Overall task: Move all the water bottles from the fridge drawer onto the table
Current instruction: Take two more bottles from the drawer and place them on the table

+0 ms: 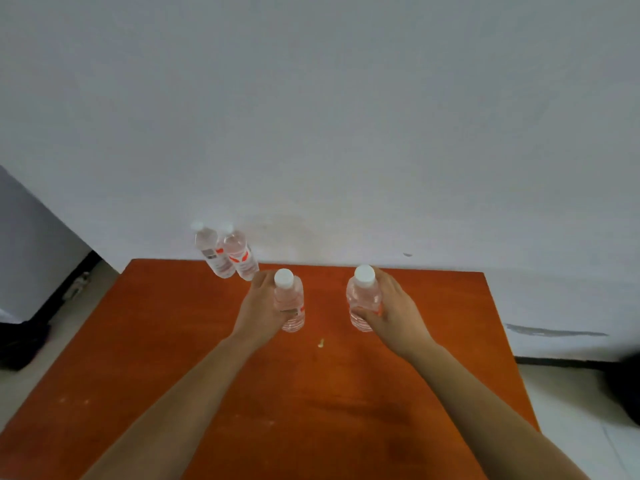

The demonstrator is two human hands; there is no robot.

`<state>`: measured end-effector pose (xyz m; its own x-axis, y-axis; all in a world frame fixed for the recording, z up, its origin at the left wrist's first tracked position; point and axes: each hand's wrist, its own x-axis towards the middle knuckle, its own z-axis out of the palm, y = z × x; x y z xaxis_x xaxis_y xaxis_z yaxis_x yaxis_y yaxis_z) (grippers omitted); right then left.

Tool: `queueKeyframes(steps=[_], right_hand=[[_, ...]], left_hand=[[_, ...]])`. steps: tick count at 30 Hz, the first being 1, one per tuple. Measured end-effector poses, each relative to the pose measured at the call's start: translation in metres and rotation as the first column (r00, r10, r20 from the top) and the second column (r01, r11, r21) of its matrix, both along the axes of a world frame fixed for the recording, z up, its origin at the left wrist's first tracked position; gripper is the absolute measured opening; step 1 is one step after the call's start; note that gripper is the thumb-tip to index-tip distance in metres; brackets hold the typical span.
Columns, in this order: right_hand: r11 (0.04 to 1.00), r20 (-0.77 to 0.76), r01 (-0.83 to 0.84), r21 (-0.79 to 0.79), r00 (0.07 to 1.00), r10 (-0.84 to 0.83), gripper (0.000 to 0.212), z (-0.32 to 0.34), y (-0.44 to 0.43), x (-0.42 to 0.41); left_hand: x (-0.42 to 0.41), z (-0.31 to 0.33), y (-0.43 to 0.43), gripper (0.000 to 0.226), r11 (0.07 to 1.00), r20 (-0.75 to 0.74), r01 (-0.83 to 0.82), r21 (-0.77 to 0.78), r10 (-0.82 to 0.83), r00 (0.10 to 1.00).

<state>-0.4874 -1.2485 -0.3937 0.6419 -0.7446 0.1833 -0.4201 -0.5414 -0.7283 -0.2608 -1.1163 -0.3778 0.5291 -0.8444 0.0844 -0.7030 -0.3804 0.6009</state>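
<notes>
Two clear water bottles with white caps and red labels, the far-left bottle [212, 252] and its neighbour [240, 252], stand side by side at the back left of the orange table [173, 341]. My left hand [261, 308] grips a third bottle [290, 301] upright over the table's middle. My right hand [393, 311] grips a fourth bottle [363, 299] upright a little to the right. Whether these two bottles touch the tabletop I cannot tell. The fridge drawer is out of view.
A white wall [346, 133] rises right behind the table. A small pale scrap [321, 342] lies on the table between my arms. A grey cabinet side [31, 258] and dark objects on the floor [20, 341] are at the left; a dark shape [623, 389] at the right edge.
</notes>
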Motion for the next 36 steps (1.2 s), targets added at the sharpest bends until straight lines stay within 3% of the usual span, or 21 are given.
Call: queueKeyframes(steps=[5,11,14,17,19,22,25,31,36], right_hand=[[0.997,-0.101,0.055,0.051,0.994,-0.05,0.069,-0.024,-0.021,0.073],[0.985,-0.214,0.124,0.122,0.972,-0.096,0.094,-0.048,-0.038,0.134],[0.983,-0.219,0.133,0.125,0.97,-0.103,0.081,-0.057,-0.045,0.153],[0.974,-0.232,0.164,0.154,0.965,-0.125,0.075,-0.064,-0.051,0.167],[0.967,-0.243,0.184,0.175,0.96,-0.139,0.077,-0.068,-0.056,0.175],[0.963,-0.256,0.189,0.191,0.957,-0.136,0.078,-0.071,-0.064,0.189],[0.975,-0.279,0.156,0.16,0.954,-0.107,0.079,-0.07,-0.075,0.209],[0.981,-0.263,0.104,0.161,0.963,-0.059,0.075,-0.067,-0.095,0.264],[0.962,-0.18,0.169,0.216,0.975,-0.131,0.077,-0.071,-0.095,0.299]], left_hand=[[0.09,-0.022,-0.051,0.078,0.991,0.007,0.097,0.089,-0.098,0.995],[0.158,-0.056,-0.105,0.079,0.982,0.097,0.122,0.147,-0.137,0.986],[0.174,-0.068,-0.121,0.079,0.979,0.062,0.125,0.164,-0.137,0.989],[0.182,-0.07,-0.129,0.1,0.974,0.041,0.142,0.179,-0.152,0.988],[0.188,-0.069,-0.131,0.106,0.952,0.135,0.211,0.224,-0.245,0.96],[0.199,-0.064,-0.136,0.082,0.902,0.342,0.28,0.327,-0.389,0.855],[0.21,-0.058,-0.142,0.064,0.887,0.466,0.239,0.396,-0.418,0.78],[0.234,-0.046,-0.154,0.062,0.889,0.588,0.103,0.445,-0.378,0.715],[0.257,-0.05,-0.153,0.066,0.895,0.581,0.077,0.44,-0.35,0.735]])
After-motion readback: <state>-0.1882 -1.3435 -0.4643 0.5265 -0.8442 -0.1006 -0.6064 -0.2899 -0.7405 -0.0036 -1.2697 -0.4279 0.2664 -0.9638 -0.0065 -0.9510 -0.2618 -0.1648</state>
